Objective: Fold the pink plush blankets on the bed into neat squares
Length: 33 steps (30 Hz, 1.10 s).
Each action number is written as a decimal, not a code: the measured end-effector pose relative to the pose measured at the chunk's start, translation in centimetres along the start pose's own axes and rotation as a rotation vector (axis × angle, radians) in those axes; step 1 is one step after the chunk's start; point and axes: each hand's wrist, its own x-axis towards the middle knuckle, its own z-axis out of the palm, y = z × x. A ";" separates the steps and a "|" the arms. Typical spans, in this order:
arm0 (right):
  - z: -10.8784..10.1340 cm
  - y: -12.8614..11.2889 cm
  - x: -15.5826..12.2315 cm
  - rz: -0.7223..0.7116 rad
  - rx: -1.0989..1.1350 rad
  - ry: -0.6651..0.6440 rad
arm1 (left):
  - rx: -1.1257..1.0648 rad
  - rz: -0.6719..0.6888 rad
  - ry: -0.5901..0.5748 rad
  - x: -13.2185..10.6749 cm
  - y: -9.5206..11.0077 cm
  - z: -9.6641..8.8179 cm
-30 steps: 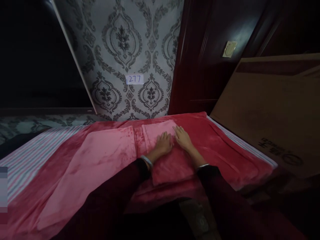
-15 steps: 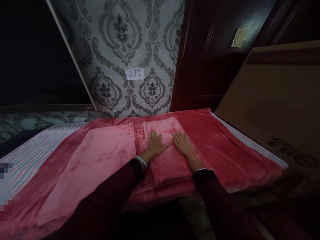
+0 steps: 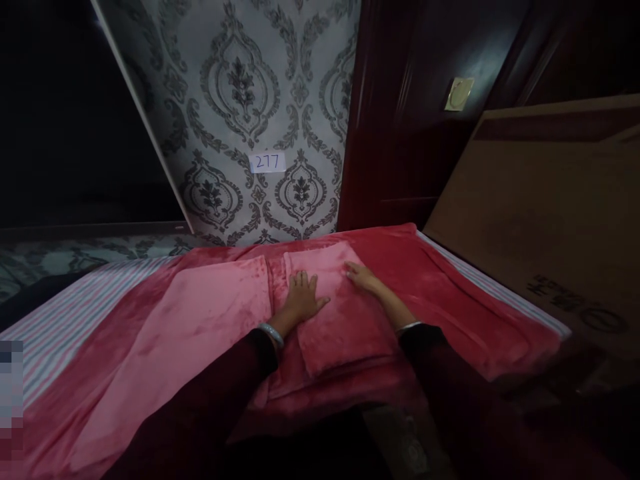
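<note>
A folded pink plush cloth [image 3: 345,327] lies on a darker red plush blanket [image 3: 440,300]. My left hand [image 3: 303,297] rests flat on the folded cloth's left side, with its fingers spread and thumb out to the right. At the cloth's upper right edge is my right hand [image 3: 363,277], turned partly on its side. Its fingers point left and touch the top surface, lightly bent; the underside of that hand is hidden. To the left a larger, flat pink plush piece [image 3: 215,300] is spread over the red blanket, with a narrow gap between it and the folded cloth.
A striped sheet [image 3: 85,300] shows beneath the blanket at left. On the right leans a large cardboard box [image 3: 555,207]. Behind stand a patterned wall with a paper label [image 3: 267,162] and a dark red wooden panel [image 3: 395,133]. A dark screen [image 3: 75,120] fills the upper left.
My right hand has turned from lying flat with fingers spread to resting more on its side at the cloth's edge. My left hand has shifted slightly left. The camera view has tilted a little upward.
</note>
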 end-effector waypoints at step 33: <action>3.3 2.3 2.6 0.067 0.058 0.093 | -0.056 -0.035 -0.052 11.9 1.4 0.2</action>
